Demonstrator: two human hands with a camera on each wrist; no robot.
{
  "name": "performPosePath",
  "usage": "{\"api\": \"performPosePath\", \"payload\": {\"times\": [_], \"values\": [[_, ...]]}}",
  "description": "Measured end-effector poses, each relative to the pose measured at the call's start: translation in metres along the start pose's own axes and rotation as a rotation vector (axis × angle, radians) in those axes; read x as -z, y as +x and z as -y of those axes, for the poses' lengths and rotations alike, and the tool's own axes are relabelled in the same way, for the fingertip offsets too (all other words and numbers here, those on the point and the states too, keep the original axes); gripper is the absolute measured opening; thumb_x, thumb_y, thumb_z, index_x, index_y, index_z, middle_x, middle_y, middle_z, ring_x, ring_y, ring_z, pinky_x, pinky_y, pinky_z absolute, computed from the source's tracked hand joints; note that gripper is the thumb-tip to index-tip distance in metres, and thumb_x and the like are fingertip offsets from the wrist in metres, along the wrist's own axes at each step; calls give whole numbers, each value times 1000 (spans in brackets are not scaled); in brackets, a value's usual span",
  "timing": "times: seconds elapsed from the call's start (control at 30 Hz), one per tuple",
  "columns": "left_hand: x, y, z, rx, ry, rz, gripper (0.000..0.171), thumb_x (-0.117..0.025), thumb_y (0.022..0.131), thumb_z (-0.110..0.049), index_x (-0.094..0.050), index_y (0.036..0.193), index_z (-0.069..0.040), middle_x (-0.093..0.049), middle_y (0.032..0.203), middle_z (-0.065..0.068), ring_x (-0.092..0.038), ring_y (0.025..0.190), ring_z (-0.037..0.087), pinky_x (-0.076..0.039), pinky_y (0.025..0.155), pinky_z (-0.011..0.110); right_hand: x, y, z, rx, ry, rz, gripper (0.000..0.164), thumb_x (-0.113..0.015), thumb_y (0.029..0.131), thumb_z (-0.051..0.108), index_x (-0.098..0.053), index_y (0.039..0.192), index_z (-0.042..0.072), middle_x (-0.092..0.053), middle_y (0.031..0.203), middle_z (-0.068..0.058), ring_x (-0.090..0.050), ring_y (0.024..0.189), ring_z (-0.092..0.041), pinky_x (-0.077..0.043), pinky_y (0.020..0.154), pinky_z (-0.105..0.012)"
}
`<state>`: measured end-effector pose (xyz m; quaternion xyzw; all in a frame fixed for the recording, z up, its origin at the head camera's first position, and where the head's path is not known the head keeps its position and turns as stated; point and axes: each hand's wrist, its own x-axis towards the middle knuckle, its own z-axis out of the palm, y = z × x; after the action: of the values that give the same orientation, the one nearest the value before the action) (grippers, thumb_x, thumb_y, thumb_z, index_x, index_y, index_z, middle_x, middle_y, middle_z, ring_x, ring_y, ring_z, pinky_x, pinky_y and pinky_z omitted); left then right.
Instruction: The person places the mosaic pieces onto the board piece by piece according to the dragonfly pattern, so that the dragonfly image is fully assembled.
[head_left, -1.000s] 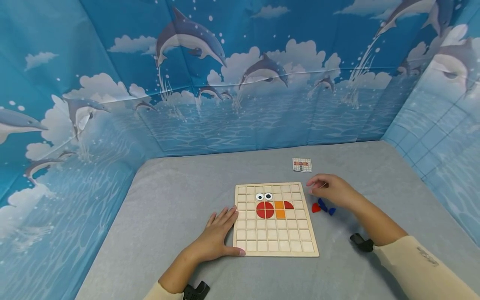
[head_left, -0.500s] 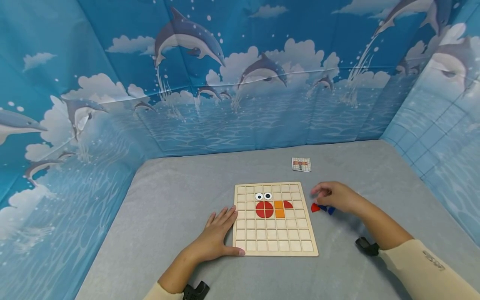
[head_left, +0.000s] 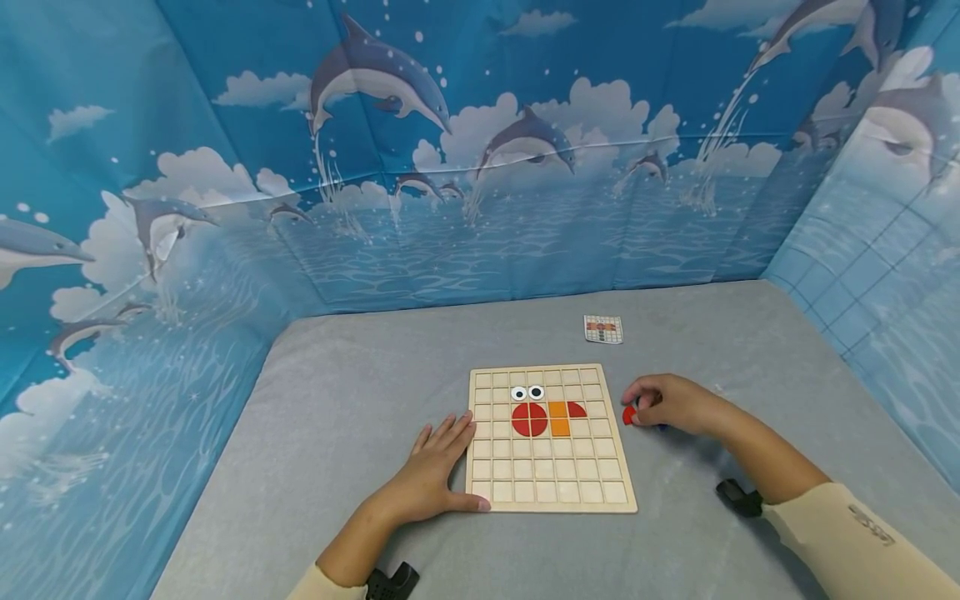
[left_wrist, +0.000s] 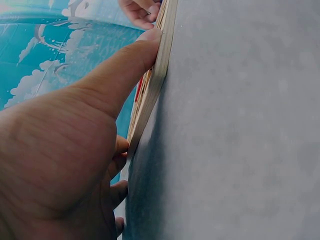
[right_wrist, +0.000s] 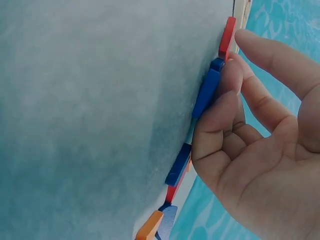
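My left hand [head_left: 431, 473] rests at the near left corner of a wooden grid board [head_left: 592, 493], fingers straight along its left edge and thumb on the front edge. In the left wrist view the thumb [left_wrist: 125, 62] lies against the board's rim. On the board sit two googly-eye discs [head_left: 527, 392], a red circle [head_left: 529, 420], orange squares [head_left: 559, 419] and a red quarter-round [head_left: 576, 409]. My right hand [head_left: 678, 404] is low over loose pieces right of the board. Its bent fingers and thumb tip are right at a red piece [right_wrist: 227, 37]; a blue piece [right_wrist: 207, 91] lies beside the fingers.
Another blue piece [right_wrist: 178, 165] and an orange piece [right_wrist: 149, 226] lie farther along the grey cloth in the right wrist view. A small pattern card [head_left: 603, 329] lies behind the board. A dolphin-print curtain [head_left: 450, 208] closes off the back and sides.
My right hand has come down and slightly toward me, from beside the board's far right edge to the loose pieces, now covering most of the blue ones. The left hand has stayed put.
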<state>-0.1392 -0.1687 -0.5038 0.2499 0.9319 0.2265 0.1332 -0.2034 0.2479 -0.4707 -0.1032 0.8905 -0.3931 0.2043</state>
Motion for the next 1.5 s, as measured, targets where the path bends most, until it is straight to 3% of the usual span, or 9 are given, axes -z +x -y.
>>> {"api": "performPosePath", "payload": {"times": [0.53, 0.77, 0.9, 1.13, 1.5], "values": [[1, -1, -1, 3, -1, 3, 116, -77, 77, -67, -18, 163, -15, -11, 172, -3, -7, 160, 27, -3, 126, 61, -3, 0, -1, 6, -41, -8, 22, -78, 86, 12, -62, 99, 4, -53, 80, -3, -49, 73, -18, -40, 61, -28], [1, 0, -2, 1, 3, 5, 116, -76, 77, -68, -18, 163, -15, -11, 172, -3, -7, 160, 27, -3, 126, 60, -1, -3, 0, -1, -63, -21, 11, -73, 90, 9, -64, 95, 6, -60, 83, -3, -52, 75, -18, -44, 63, -29], [0, 0, -1, 2, 6, 3, 117, -76, 77, -68, -18, 163, -16, -11, 172, -4, -7, 160, 27, -3, 126, 60, 1, -4, 1, 8, -57, -27, 8, -70, 91, 9, -66, 98, 6, -63, 86, -4, -54, 76, -18, -46, 64, -29], [0, 1, 0, 7, 11, 0, 117, -76, 76, -68, -18, 164, -16, -11, 172, -4, -7, 160, 27, -3, 126, 60, 1, -4, 6, 24, -51, -48, 23, -62, 97, 10, -71, 117, 7, -64, 93, -4, -57, 78, -19, -49, 64, -31], [1, 0, -1, 11, 0, 5, 117, -77, 77, -67, -18, 163, -15, -11, 172, -3, -7, 160, 27, -3, 126, 60, -8, -3, 22, 87, -14, -94, 11, -63, 96, 11, -68, 107, 10, -64, 97, -5, -56, 84, -20, -49, 67, -27]]}}
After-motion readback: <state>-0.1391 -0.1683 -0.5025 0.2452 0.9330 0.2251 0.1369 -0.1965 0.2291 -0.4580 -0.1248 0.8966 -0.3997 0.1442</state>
